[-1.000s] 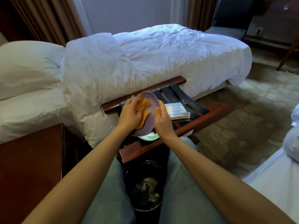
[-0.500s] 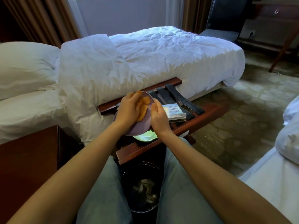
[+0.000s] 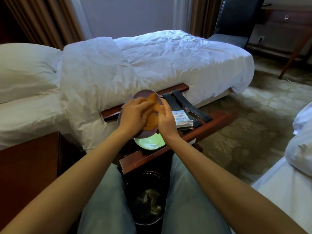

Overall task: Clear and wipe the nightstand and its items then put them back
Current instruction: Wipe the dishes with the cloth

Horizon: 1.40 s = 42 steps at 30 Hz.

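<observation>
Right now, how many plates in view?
2. A purple plate is held tilted over the luggage rack, left hand wiping it with an orange cloth, right hand at its edge. A green plate lies on the rack below, partly hidden.

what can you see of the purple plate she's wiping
The purple plate is round, matte mauve, ceramic-looking and tilted up off the luggage rack, above a green dish. The right hand steadies its right rim; the left hand presses an orange cloth onto its face, hiding most of it.
</observation>
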Each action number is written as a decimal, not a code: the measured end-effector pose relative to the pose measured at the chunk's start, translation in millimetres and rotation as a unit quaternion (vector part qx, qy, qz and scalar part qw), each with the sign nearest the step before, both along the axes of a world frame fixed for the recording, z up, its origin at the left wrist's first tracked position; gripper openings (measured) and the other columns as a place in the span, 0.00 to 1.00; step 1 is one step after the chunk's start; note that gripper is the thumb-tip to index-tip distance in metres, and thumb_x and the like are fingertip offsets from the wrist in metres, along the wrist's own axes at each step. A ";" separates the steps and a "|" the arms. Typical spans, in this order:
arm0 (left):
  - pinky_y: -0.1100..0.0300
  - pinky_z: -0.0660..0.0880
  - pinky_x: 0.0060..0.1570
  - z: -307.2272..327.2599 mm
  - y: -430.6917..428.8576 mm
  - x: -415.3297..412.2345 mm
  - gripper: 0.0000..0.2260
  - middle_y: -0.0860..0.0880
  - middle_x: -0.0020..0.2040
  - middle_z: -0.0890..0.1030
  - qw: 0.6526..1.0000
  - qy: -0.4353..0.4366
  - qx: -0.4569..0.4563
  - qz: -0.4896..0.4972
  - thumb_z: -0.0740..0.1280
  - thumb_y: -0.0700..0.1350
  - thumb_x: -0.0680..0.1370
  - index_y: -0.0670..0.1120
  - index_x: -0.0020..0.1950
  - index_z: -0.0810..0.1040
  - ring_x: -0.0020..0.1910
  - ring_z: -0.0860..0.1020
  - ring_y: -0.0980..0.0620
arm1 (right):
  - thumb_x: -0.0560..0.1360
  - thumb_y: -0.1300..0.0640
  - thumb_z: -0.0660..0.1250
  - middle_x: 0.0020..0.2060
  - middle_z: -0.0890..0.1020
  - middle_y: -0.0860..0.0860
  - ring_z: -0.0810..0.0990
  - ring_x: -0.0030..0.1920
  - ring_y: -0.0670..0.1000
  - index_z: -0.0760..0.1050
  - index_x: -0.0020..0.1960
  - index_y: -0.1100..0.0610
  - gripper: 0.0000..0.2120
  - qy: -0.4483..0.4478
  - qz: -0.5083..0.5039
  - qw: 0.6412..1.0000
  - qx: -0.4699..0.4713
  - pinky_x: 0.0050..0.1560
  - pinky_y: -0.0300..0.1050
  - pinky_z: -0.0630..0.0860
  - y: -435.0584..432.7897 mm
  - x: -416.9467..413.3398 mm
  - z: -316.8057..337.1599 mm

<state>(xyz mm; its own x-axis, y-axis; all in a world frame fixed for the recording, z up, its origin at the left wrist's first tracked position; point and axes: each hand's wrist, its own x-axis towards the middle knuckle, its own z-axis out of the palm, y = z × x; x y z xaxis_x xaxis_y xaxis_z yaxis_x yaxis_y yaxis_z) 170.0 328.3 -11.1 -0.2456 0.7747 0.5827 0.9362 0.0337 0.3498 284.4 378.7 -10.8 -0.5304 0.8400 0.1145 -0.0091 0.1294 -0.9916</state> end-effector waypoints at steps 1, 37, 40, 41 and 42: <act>0.54 0.73 0.45 -1.0 -0.7 -8.2 0.14 0.44 0.49 0.81 0.999 0.024 0.010 0.048 0.60 0.48 0.76 0.45 0.55 0.81 0.45 0.77 0.42 | 0.82 0.54 0.50 0.69 0.69 0.54 0.68 0.68 0.53 0.58 0.74 0.55 0.21 -0.005 0.003 1.000 0.004 0.67 0.50 0.67 1.5 1.1 1.1; 0.51 0.75 0.38 -3.9 -19.6 -9.1 0.19 0.44 0.51 0.81 0.994 0.015 -0.042 0.105 0.56 0.51 0.74 0.48 0.56 0.81 0.43 0.77 0.39 | 0.82 0.54 0.49 0.70 0.68 0.54 0.68 0.69 0.55 0.57 0.74 0.53 0.20 -0.008 -0.008 1.000 -0.006 0.67 0.55 0.66 0.1 -3.5 4.0; 0.61 0.71 0.42 -14.1 -27.0 2.9 0.12 0.46 0.48 0.82 0.997 -0.038 -0.052 0.053 0.63 0.47 0.75 0.46 0.53 0.83 0.43 0.79 0.42 | 0.82 0.53 0.48 0.70 0.67 0.53 0.67 0.69 0.54 0.56 0.74 0.54 0.21 -0.022 -0.021 1.000 0.003 0.68 0.53 0.65 9.4 -0.8 4.8; 0.63 0.70 0.43 -14.5 -27.6 7.8 0.10 0.46 0.48 0.82 0.996 -0.059 -0.052 0.032 0.65 0.44 0.75 0.46 0.53 0.83 0.44 0.80 0.45 | 0.82 0.53 0.48 0.70 0.67 0.53 0.67 0.69 0.54 0.56 0.75 0.53 0.21 -0.029 -0.020 0.999 0.007 0.67 0.52 0.66 8.5 -0.2 4.5; 0.64 0.70 0.44 -14.8 -26.3 11.9 0.10 0.47 0.49 0.82 0.997 -0.069 -0.047 0.008 0.66 0.44 0.75 0.46 0.53 0.83 0.45 0.80 0.47 | 0.82 0.52 0.48 0.70 0.68 0.53 0.68 0.68 0.54 0.56 0.75 0.52 0.21 -0.032 -0.017 0.999 0.006 0.66 0.52 0.67 6.8 -0.8 3.2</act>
